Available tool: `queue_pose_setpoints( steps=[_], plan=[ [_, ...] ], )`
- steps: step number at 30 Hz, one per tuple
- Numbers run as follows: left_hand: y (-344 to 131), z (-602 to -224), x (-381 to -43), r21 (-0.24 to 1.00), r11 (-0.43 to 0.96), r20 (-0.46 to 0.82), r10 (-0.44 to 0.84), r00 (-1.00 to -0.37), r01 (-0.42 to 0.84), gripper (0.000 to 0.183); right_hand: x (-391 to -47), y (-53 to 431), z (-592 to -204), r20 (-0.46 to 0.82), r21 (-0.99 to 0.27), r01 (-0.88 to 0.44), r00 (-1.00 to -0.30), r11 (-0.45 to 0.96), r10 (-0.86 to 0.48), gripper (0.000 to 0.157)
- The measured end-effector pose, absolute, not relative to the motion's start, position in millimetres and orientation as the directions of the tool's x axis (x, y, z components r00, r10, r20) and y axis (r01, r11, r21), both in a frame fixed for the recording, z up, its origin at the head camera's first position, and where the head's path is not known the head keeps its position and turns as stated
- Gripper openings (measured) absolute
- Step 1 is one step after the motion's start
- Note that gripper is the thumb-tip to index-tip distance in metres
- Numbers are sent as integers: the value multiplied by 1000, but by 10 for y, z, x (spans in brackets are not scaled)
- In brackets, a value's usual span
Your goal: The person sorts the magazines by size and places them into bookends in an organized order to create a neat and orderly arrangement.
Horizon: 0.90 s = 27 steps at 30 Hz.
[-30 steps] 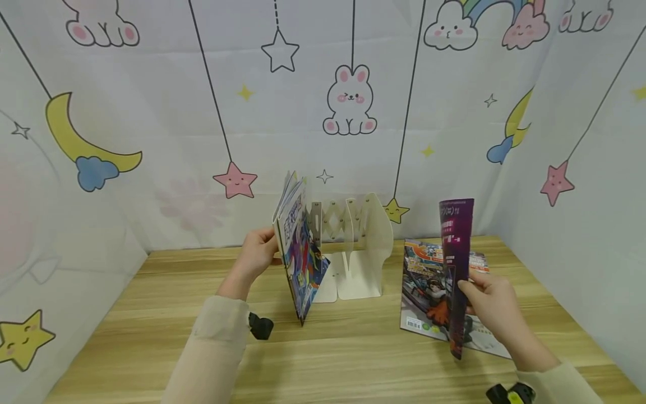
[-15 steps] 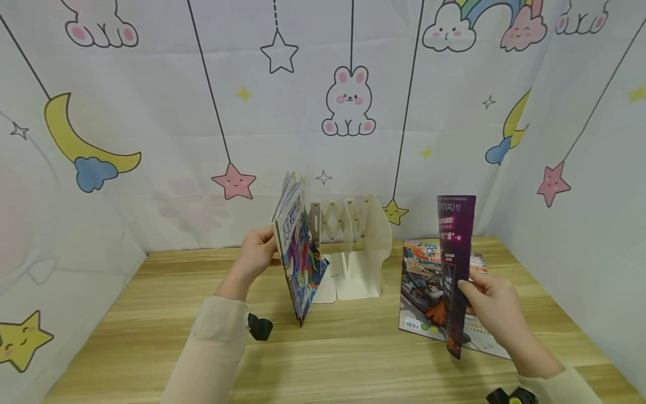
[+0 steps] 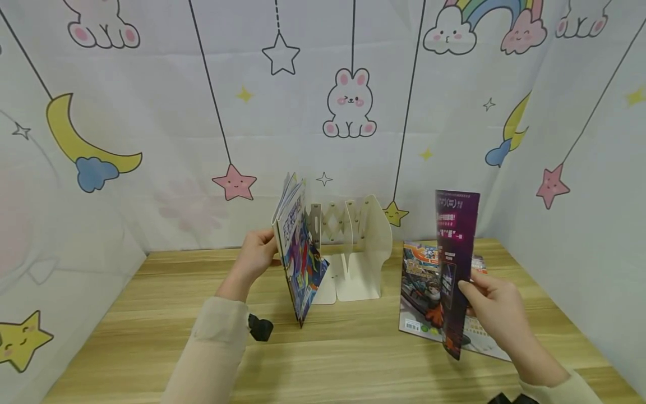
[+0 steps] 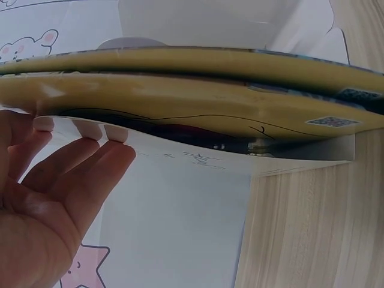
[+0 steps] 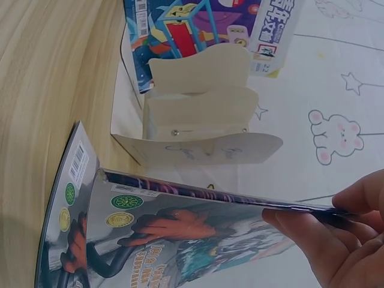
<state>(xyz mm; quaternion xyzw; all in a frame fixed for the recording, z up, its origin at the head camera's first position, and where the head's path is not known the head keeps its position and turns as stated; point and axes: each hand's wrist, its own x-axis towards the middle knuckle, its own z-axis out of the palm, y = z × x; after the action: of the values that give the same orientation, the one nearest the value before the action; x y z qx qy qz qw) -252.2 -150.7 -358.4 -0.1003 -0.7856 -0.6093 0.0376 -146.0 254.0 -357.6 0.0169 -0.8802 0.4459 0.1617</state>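
My left hand (image 3: 256, 255) rests its fingers (image 4: 99, 186) on the outer side of the white end plate (image 4: 180, 180) of an expanding book rack (image 3: 359, 275). Inside this plate, several magazines (image 3: 303, 252) stand upright at the rack's left end, their yellowish edges side by side in the left wrist view. On the right, my right hand (image 3: 497, 306) pinches an upright magazine (image 3: 458, 247) between thumb and fingers; its purple side faces left. Behind it, partly hidden, another magazine (image 3: 416, 297) lies on the table. The right wrist view shows similar covers on both.
Two more white plates of the rack, a divider (image 3: 351, 230) and the right end plate (image 3: 377, 241), stand at the back of the wood-grain table (image 3: 176, 331). White curtains (image 3: 176, 73) with cartoon prints hang behind and at both sides.
The magazine in my right hand has turned slightly, so more of its purple side shows. My left hand and the magazines in the rack have hardly moved.
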Motion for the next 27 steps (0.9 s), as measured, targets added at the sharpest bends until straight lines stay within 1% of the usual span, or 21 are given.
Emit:
queue_pose_setpoints(
  steps=[5, 27],
  plan=[
    [-1506, -3585, -2524, 951, 242, 173, 107, -979, 195, 40, -1427, 2516, -3547, 303, -783, -178, -946, 596, 114, 41],
    [-1506, -3593, -2526, 953, 225, 183, 100, -978, 202, 38, -1328, 2425, -3475, 389, -767, -248, -914, 592, 120, 35]
  ],
)
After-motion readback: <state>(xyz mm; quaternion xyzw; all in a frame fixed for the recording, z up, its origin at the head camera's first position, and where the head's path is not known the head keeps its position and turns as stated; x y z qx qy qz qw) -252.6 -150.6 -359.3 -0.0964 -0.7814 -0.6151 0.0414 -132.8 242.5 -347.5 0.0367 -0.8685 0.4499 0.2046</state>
